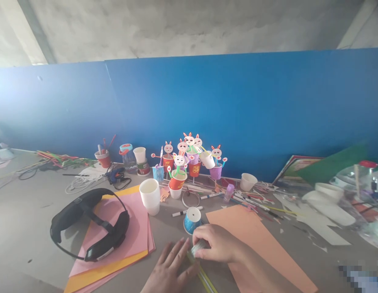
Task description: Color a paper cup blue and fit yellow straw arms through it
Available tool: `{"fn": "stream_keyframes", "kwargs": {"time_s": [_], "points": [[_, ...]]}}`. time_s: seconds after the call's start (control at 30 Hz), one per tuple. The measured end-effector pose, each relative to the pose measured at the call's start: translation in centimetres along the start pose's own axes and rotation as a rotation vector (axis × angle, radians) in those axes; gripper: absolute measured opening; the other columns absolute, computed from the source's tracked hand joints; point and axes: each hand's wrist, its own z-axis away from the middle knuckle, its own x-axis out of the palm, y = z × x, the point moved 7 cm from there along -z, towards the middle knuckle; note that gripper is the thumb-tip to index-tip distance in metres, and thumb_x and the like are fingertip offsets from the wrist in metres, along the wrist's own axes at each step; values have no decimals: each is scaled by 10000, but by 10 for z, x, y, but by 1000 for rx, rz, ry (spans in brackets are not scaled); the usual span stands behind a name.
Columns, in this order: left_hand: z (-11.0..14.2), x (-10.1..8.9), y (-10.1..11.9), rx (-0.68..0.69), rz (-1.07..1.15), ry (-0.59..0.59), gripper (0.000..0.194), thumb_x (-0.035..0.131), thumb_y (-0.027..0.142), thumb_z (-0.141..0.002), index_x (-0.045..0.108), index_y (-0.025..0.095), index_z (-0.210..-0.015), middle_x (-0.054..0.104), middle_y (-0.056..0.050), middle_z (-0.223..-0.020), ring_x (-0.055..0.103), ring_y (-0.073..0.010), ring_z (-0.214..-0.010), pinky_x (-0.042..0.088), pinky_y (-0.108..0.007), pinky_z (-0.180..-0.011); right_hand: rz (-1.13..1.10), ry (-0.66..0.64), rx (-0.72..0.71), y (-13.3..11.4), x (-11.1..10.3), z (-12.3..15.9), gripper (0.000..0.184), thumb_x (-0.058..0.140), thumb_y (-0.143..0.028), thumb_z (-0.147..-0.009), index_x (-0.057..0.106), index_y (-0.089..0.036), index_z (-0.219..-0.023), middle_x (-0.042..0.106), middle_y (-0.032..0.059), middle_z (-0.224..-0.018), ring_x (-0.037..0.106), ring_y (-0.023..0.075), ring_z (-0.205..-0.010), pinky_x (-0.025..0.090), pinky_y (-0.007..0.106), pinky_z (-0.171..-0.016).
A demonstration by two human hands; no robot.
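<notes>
My right hand (217,244) is closed around a small pale roll of tape (197,247), partly covered by my fingers. Beside it, my left hand (173,266) lies on the table with its fingers stretched out and its thumb near the roll. A yellow straw-like strip (206,278) runs from under the roll toward the front edge; whether my left thumb touches it is hard to tell. Just beyond my right hand stands an upside-down blue paper cup (193,219) with a hole in its base.
Orange paper (246,232) lies under my right forearm. At left, a black headset (97,224) rests on pink sheets (136,228). White cups (150,193) and several bunny-faced cup figures (178,177) stand behind. Markers (187,211), sticks and paper scraps (317,219) spread rightward before a blue partition (237,110).
</notes>
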Motion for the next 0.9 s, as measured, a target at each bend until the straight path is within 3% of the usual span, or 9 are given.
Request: {"fn": "stream_keyframes", "kwargs": {"time_s": [0.23, 0.37, 0.6, 0.9], "points": [[-1, 6, 7, 28, -55, 28, 619, 533, 358, -1001, 280, 363, -1565, 637, -132, -1420, 556, -276, -1327, 483, -419, -1014, 29, 8, 30, 5, -5, 2, 123, 727, -282, -796, 712, -229, -907, 722, -9, -877, 629, 173, -802, 365, 231, -657], [-1, 2, 8, 59, -97, 30, 667, 607, 367, -962, 310, 340, -1559, 663, -145, -1385, 588, -288, -1289, 479, -422, -998, 59, 17, 38, 4, -7, 5, 108, 697, -284, -818, 701, -232, -913, 719, -8, -874, 632, 176, -799, 363, 235, -655], [2, -1, 6, 5, -106, 91, 613, 522, 407, -999, 280, 383, -1562, 663, -97, -1392, 592, -274, -1274, 321, -458, -1141, 140, -11, 7, -9, -5, 3, 46, 658, -249, -821, 678, -237, -861, 731, -4, -884, 645, 199, -851, 373, 256, -691], [5, 7, 7, 10, -62, 31, 636, 528, 383, -998, 257, 357, -1573, 634, -120, -1429, 595, -282, -1273, 369, -444, -1104, 297, -6, 2, -10, -1, 1, 56, 593, -232, -802, 648, -222, -797, 709, 37, -841, 628, 228, -815, 314, 285, -619]]}}
